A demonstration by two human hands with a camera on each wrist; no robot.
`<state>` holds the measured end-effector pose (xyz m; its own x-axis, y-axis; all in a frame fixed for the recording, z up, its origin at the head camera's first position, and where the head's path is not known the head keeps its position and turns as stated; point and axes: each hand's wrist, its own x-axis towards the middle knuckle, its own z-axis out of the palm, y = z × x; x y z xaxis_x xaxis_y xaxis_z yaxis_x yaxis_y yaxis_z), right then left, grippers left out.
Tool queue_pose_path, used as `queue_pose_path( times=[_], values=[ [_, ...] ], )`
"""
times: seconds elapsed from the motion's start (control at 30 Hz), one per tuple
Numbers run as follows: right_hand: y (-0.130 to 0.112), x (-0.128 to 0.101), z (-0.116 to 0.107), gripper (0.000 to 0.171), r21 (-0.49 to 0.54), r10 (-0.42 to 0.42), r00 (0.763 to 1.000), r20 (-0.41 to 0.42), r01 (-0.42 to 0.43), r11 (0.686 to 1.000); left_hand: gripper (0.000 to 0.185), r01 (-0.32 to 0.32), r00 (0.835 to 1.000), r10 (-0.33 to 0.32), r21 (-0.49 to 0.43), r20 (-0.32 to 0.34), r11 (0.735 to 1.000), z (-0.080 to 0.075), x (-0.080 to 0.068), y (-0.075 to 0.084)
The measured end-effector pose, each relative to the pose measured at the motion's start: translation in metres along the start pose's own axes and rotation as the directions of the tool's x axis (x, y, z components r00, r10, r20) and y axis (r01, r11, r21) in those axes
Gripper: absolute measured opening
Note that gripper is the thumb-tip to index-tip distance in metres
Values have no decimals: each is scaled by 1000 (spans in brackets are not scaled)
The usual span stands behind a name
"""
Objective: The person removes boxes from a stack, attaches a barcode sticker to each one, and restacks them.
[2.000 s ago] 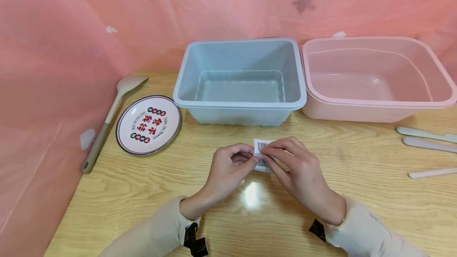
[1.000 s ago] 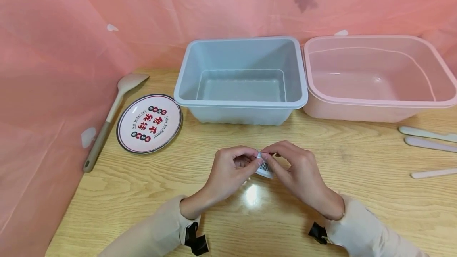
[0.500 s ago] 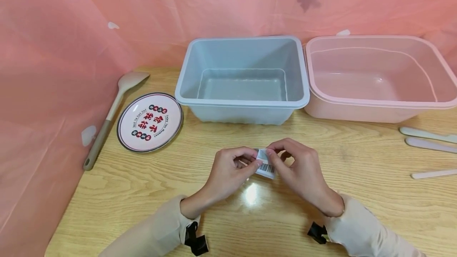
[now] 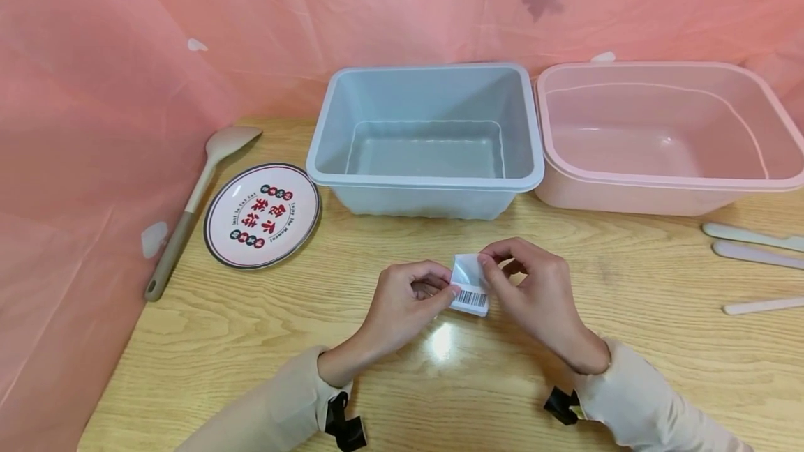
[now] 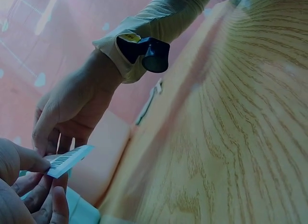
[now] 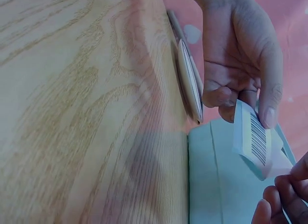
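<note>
The label (image 4: 470, 286) lies at three o'clock from the left hand (image 4: 407, 304), nine from the right hand (image 4: 532, 293) — both pinch it.

A screened-off tabletop, the kind of room unclear: pink heart-print sheeting (image 4: 389, 12) lines the back and left of a wood-grain table (image 4: 264, 326) bearing a printed plate (image 4: 262, 216) and spatula (image 4: 201, 187).

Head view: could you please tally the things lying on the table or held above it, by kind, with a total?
Tubs, grey tub and pink tub: 2
Plate: 1
Spatula: 1
Slim utensils, partly outside the picture: 3
Barcode paper, held: 1
Total: 8
</note>
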<state>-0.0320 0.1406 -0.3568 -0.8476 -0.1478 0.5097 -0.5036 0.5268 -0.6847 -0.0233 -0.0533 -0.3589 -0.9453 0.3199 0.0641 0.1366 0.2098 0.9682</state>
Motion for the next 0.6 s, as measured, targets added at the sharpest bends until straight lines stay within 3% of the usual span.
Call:
queue_pose_path(
  times=[0.6],
  values=[
    [15,5,-2,8,-48,144,984,-103,-149,988,7,135,991,-135,-4,7,991,-1,-7,-16]
  ],
)
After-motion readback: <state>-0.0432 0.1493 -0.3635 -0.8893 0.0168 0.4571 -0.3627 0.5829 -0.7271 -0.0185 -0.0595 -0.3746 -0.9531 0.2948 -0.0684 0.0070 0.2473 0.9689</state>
